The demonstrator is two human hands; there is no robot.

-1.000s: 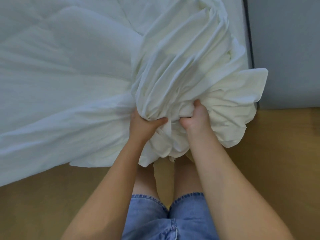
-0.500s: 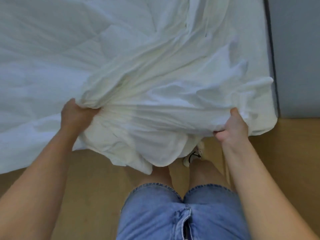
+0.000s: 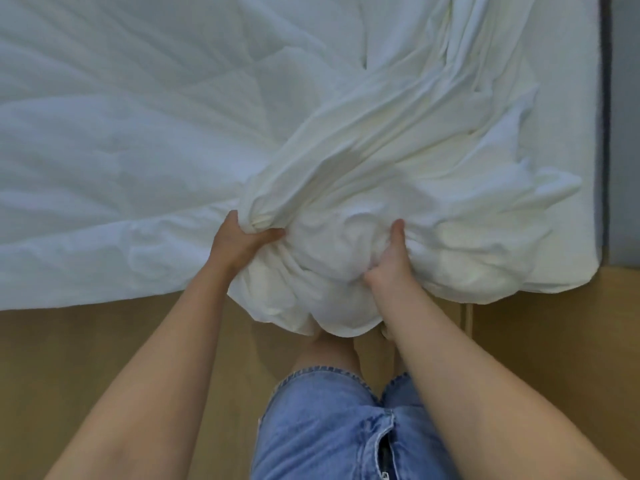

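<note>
Wood floor below, white bed (image 3: 121,150) on top. Both hands clamp the bunched sheet (image 3: 363,188) at the bed's near edge: left hand (image 3: 239,242) and right hand (image 3: 391,261) close together. Its long bulk trails up-right, diagonally away, so I'd pull it straight back.

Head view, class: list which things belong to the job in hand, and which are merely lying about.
In the job:
bunched cream-white cloth sheet
left hand, gripping it
right hand, gripping it

Just there:
white quilted bed cover, under the sheet
light wooden floor
blue denim shorts
grey wall panel, at the right
</note>
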